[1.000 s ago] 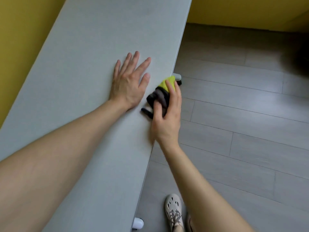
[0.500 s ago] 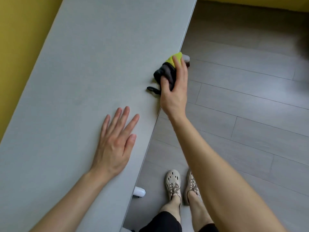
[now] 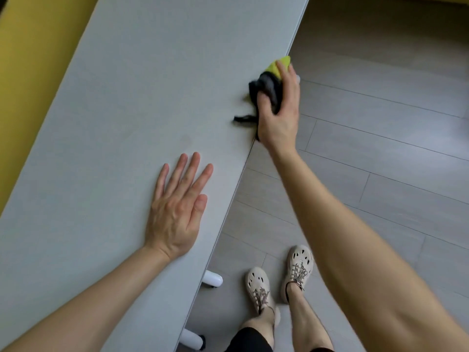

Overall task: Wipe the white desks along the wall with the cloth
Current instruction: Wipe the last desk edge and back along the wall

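A long white desk [image 3: 121,102] runs from the near left to the far middle, along a yellow wall. My right hand [image 3: 279,110] grips a bunched cloth [image 3: 266,83], dark grey with a yellow-green part, and holds it against the desk's right edge. A dark strap of the cloth trails onto the desktop. My left hand [image 3: 177,212] lies flat on the desktop nearer to me, fingers spread and straight, holding nothing.
The yellow wall [image 3: 28,72] borders the desk on the left. Grey plank floor [image 3: 380,161] lies to the right. My two feet in pale shoes [image 3: 279,278] stand beside the desk edge. White desk feet [image 3: 213,278] show below the edge.
My right hand with the cloth has slid along the desk's right edge, away from my left hand, which stays flat on the desktop. The view has tilted down, so my feet show.
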